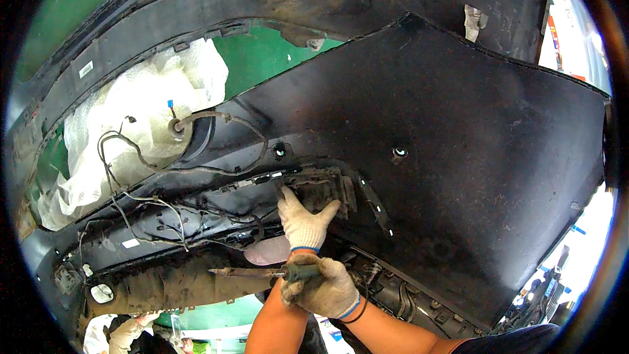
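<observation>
A: Far left?
B: Crumpled clear wrap (200,72), green floor (262,59) behind it. Thin dark cable (196,116) loops over the wrap's right edge. Lower left edge: part of another person's arm (124,337).

A: Next, the tool?
B: Pointed tool (265,273), green handle, brownish shaft aimed left, lying across in front of the left forearm.

A: Left hand?
B: Left hand (304,223), pale knit glove, back up, fingers forward, thumb spread wide to the right. Beside a dark boxy part (318,191); can't tell if it's pressing or gripping anything.

A: Right hand?
B: Right hand (327,288), same glove type, just below the left one. Closed round the green handle.

A: And the panel?
B: Big black panel (472,157), under the left hand and filling the right side. Small round hole (400,152) right of the dark boxy part.

A: Far right?
B: Dark clutter with blue bits (550,288), past the panel's edge.
</observation>
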A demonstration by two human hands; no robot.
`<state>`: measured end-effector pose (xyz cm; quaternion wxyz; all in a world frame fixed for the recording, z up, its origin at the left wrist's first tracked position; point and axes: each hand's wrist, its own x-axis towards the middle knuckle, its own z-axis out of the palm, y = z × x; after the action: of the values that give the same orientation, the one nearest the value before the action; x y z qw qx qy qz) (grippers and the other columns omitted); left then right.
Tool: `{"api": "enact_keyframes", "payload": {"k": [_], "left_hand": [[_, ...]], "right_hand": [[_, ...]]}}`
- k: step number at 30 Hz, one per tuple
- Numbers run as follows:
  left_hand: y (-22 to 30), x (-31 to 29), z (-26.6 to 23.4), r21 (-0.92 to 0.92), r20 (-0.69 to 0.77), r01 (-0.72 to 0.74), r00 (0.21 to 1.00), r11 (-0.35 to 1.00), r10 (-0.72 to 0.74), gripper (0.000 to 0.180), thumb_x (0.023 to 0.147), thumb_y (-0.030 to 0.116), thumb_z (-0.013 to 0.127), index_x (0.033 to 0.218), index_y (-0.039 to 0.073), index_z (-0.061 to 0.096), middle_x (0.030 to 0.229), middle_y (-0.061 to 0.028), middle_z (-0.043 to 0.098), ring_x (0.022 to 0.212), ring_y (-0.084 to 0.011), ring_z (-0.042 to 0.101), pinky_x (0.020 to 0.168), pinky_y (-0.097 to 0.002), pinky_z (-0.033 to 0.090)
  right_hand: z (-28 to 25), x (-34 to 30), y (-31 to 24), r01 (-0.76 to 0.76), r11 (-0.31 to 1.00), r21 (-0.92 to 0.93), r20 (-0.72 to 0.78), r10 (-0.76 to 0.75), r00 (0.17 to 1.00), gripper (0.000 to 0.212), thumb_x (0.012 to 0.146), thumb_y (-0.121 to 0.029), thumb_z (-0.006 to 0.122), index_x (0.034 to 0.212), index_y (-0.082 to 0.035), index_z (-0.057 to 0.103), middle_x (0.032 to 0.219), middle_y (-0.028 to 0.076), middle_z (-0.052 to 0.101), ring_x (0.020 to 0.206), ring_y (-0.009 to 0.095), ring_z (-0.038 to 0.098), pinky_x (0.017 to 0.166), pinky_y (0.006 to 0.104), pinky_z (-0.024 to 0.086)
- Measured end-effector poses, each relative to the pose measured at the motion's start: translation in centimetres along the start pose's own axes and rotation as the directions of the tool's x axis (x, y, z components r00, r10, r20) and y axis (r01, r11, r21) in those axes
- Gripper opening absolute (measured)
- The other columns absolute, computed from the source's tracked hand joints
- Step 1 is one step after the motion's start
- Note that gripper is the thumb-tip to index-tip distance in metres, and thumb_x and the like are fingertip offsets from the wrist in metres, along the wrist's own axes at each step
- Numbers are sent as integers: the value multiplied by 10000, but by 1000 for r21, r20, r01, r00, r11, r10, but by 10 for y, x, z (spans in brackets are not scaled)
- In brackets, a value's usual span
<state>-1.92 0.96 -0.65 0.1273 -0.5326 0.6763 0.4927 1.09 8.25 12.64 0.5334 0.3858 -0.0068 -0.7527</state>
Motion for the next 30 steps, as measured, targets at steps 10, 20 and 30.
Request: {"api": "enact_keyframes", "payload": {"k": [10,20,30], "left_hand": [[1,-3,2,-7,-7,9,1000,1000,-9,1385,679,580,990,1668,-95,295,1549,-365,482,1435,-536,495,1233,-560,425],[3,-1,-1,-25,22,25,999,999,-25,1381,676,585,989,1664,-87,297,1555,-368,466,1436,-542,490,1228,-567,429],[-4,-1,4,-3,8,23,1000,1000,-23,1394,665,609,981,1669,-70,293,1545,-355,468,1415,-548,497,1209,-594,437]], "right_hand": [[5,0,-3,-21,999,-26,-54,20,998,615,1039,-470,728,1484,-51,659,1311,221,709,1112,346,685,1056,521,536],[8,3,0,15,999,-50,-32,-17,999,632,1034,-478,724,1494,-52,648,1328,237,716,1105,374,723,1002,569,569],[10,3,-1,29,999,-43,-77,-32,997,614,1005,-459,767,1464,-58,689,1341,215,729,1129,349,707,1079,500,517]]}}
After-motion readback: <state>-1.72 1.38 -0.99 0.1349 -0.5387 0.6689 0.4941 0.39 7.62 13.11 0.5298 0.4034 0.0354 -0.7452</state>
